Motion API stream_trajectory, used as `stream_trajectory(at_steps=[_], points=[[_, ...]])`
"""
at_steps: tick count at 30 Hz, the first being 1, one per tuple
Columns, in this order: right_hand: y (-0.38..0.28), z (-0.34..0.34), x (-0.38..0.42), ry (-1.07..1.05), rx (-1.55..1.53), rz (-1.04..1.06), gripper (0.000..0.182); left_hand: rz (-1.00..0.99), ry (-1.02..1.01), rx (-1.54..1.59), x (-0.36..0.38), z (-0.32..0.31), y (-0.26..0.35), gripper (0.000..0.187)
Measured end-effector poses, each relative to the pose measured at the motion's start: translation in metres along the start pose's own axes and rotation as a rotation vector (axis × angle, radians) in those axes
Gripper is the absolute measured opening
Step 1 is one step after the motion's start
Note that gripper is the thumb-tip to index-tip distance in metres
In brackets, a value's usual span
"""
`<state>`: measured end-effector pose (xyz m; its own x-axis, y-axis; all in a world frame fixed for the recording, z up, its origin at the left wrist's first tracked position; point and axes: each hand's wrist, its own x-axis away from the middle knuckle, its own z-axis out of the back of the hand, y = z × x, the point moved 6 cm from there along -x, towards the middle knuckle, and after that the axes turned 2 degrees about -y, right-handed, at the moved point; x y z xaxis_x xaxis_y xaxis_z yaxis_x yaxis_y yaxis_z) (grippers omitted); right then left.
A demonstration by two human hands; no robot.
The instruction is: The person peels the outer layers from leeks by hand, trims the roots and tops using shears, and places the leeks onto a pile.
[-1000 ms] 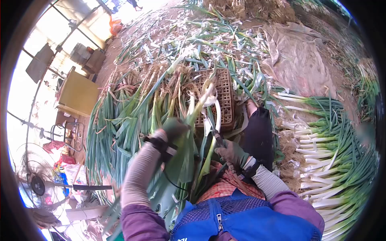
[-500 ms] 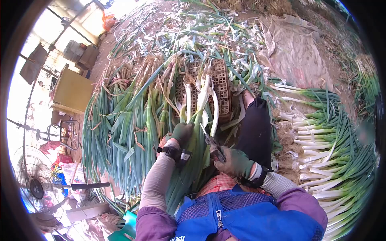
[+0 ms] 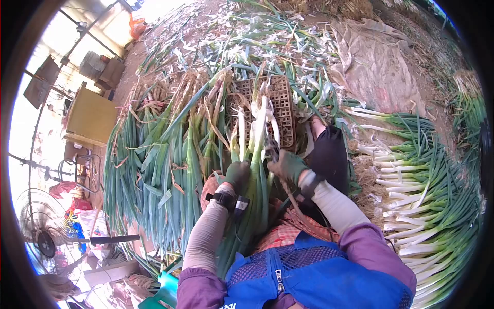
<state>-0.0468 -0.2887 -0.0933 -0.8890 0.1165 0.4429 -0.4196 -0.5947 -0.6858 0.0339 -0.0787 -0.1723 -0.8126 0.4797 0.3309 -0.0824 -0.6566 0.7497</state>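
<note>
A bunch of green onions point(image 3: 256, 149) lies over my lap, white root ends pointing away over a brown plastic crate point(image 3: 281, 103). My left hand point(image 3: 237, 174), in a green glove, is closed round the green stalks. Also gloved, my right hand point(image 3: 289, 167) grips a dark-handled tool point(image 3: 272, 150) right beside the white stems; the tool's tip is hard to make out. A brown cord or hose point(image 3: 292, 200) hangs below the right hand. Untrimmed green onions point(image 3: 154, 149) are heaped left of my left hand.
Onions with white stems point(image 3: 406, 206) lie in a long row at the right. Leaf scraps point(image 3: 247, 41) and a cloth sheet point(image 3: 373, 67) cover the ground ahead. A fan point(image 3: 46, 242) and a yellow cabinet point(image 3: 91, 116) stand at the left. My knee point(image 3: 329, 159) is beside the crate.
My right hand has moved up and slightly left with the tool, closer to the white stems. A peeled outer leaf no longer shows between the hands. My left hand has shifted slightly right and down.
</note>
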Motion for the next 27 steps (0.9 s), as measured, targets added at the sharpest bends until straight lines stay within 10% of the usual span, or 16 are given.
stream_trajectory(at_steps=[13, 17, 21, 24, 27], points=[[0.001, 0.009, -0.036, -0.015, 0.017, 0.040, 0.055, -0.037, -0.042, -0.051, 0.031, 0.020, 0.054, 0.015], [0.009, 0.002, -0.054, -0.087, -0.076, -0.016, 0.051, -0.445, -0.068, -0.560, 0.013, 0.006, 0.029, 0.015], [-0.006, 0.020, -0.089, -0.115, -0.129, -0.133, 0.045, -0.439, -0.063, -0.619, 0.015, 0.005, 0.026, 0.014], [0.002, 0.003, -0.140, -0.172, 0.406, 0.381, 0.031, -0.344, -0.089, -0.337, 0.010, 0.005, 0.010, 0.015], [0.016, -0.006, -0.135, -0.359, 0.015, 0.114, 0.018, -0.250, -0.171, -0.084, -0.001, -0.004, -0.022, 0.020]])
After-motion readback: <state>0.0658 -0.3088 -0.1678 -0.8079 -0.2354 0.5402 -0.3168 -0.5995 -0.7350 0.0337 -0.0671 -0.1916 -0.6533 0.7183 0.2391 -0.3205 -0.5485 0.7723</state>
